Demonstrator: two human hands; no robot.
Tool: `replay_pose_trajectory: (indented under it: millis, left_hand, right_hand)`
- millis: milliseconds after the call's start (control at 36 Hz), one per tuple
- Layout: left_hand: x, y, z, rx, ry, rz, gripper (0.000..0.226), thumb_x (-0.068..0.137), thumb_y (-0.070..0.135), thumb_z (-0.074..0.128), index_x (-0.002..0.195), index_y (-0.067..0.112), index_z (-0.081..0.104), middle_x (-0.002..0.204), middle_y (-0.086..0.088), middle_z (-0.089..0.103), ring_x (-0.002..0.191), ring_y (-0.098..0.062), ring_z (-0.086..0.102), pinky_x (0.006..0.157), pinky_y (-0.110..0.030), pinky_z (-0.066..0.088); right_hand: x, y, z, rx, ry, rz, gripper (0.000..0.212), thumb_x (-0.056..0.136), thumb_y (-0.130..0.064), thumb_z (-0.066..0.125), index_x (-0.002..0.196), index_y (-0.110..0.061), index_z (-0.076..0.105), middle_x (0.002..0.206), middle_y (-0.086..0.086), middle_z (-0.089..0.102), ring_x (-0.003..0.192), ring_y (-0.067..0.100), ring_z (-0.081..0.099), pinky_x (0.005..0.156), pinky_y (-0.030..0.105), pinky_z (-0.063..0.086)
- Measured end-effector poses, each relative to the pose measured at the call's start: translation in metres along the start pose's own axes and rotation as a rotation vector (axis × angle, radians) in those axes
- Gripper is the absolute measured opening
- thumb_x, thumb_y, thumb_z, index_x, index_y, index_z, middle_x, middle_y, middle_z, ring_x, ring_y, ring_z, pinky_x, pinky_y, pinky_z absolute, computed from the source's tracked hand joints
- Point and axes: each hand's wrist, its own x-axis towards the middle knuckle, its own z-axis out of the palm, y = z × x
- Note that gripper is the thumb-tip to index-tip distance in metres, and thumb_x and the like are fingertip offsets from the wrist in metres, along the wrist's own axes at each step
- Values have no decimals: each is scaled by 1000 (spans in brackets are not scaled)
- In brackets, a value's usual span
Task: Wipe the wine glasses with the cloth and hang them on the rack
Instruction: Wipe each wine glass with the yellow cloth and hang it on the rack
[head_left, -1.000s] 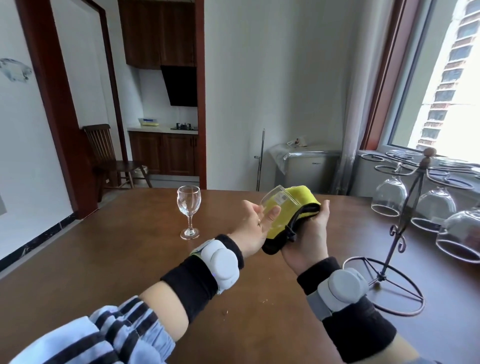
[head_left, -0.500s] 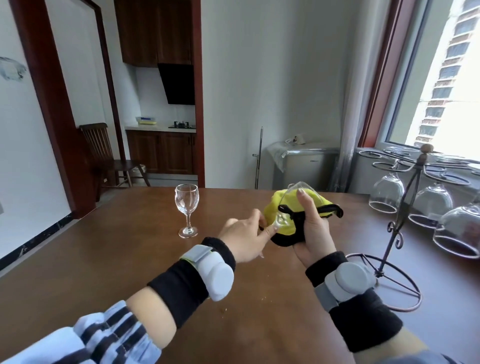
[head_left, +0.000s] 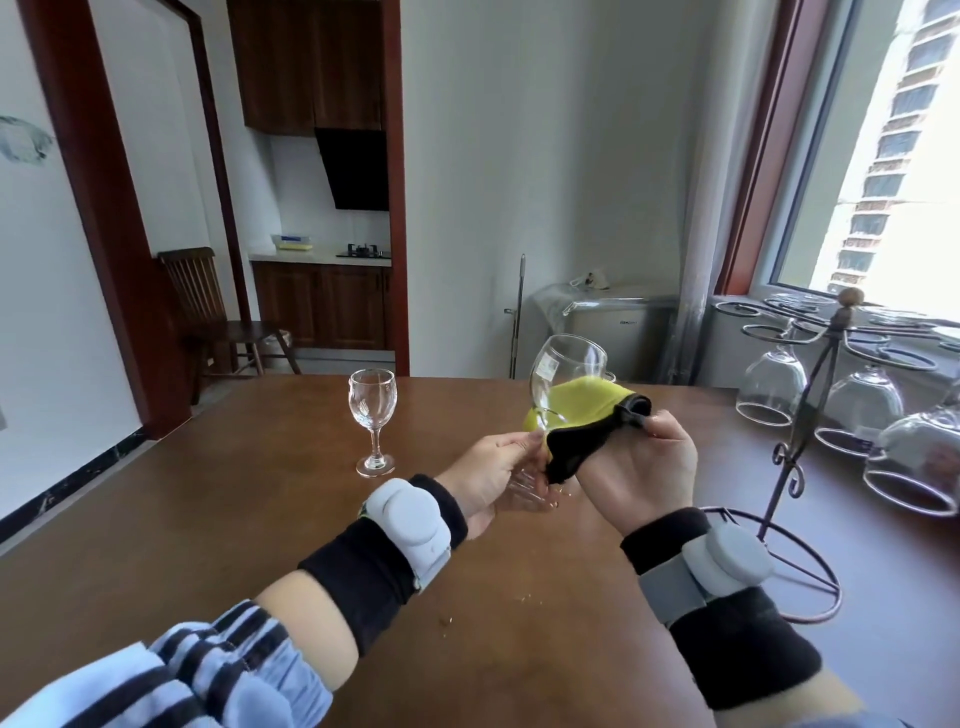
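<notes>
Left grip (head_left: 493, 470) pinching glass (head_left: 566, 374) low by stem; right grip (head_left: 644, 467) pinching cloth (head_left: 582, 415).
Bowl tilted up and away; rack (head_left: 810, 415) off right, nearer the cloth side.

Home dining room, as I see it through the head camera.

I'm at a brown wooden table (head_left: 218, 519); beyond its far left corner a doorway opens onto a kitchen with wood cabinets (head_left: 322, 306), a stove (head_left: 363, 253) and a range hood (head_left: 358, 169), with a wooden chair (head_left: 208, 306) beside the doorway.
</notes>
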Motion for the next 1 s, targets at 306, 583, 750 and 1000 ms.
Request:
replay_pose_trajectory:
  millis: [306, 583, 750, 1000]
  left_hand:
    - [-1, 3, -3, -126, -32, -14, 33, 98, 31, 46, 75, 8, 53, 55, -5, 57, 51, -17, 63, 66, -35, 58]
    - [-12, 1, 1, -143, -215, -38, 36, 95, 32, 48, 69, 7, 53, 56, -7, 53, 53, -18, 63, 69, -35, 58]
    - [-1, -5, 6, 109, -19, 20, 39, 93, 32, 53, 63, 6, 54, 48, -6, 56, 47, -17, 60, 54, -27, 55]
    - [3, -10, 16, 528, 208, 187, 41, 99, 29, 51, 60, 17, 56, 52, -2, 57, 47, -21, 58, 59, -37, 59]
  right_hand:
    - [6, 8, -2, -331, 28, -78, 71, 59, -26, 91, 115, -4, 53, 108, 20, 52, 98, 34, 51, 96, 47, 45]
    - [-9, 5, -5, -312, 2, 27, 39, 79, -39, 50, 87, -17, 81, 94, 8, 76, 80, 22, 73, 63, 36, 60]
    - [1, 19, -3, -363, 95, 38, 104, 31, -70, 87, 116, -14, 67, 105, 9, 73, 87, 18, 71, 64, 30, 59]
    - [1, 35, -13, -416, 220, 53, 132, 26, -80, 81, 132, -8, 54, 94, 9, 65, 69, 21, 62, 40, 25, 46]
